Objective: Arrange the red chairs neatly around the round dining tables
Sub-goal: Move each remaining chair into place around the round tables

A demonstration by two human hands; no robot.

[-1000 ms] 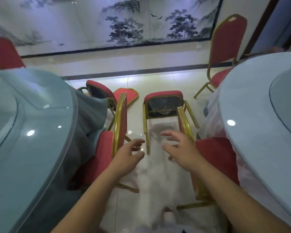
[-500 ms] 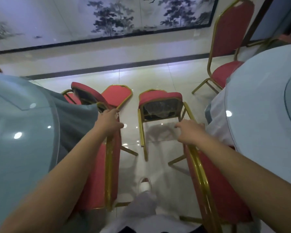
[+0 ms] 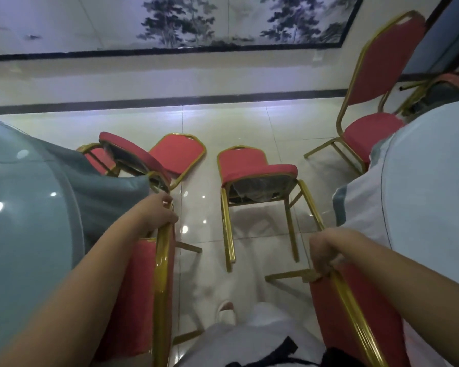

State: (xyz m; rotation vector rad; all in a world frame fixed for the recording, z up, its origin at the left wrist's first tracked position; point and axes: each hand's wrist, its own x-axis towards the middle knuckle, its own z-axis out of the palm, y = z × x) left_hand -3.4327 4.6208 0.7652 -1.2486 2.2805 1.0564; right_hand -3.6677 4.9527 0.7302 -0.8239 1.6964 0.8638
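I stand between two round tables. My left hand (image 3: pixel 158 213) grips the gold top rail of a red chair (image 3: pixel 143 292) standing at the teal-clothed table (image 3: pixel 24 234) on the left. My right hand (image 3: pixel 325 252) is closed on the gold top rail of another red chair (image 3: pixel 337 313) beside the pale-clothed table (image 3: pixel 429 194) on the right. Ahead, a red chair (image 3: pixel 252 170) lies tipped on its back, legs toward me. A second tipped chair (image 3: pixel 143 157) lies by the left table. An upright red chair (image 3: pixel 376 83) stands at the far right.
Glossy tiled floor (image 3: pixel 249 123) runs between the tables to a wall with a dark baseboard and a landscape mural (image 3: pixel 196 22). My white shoe (image 3: pixel 225 312) and pale trousers show at the bottom. Another chair frame (image 3: pixel 421 94) sits behind the right table.
Both hands went from reaching open in the air to gripping the two chair backs. I have stepped forward, and the right chair back has come closer toward me.
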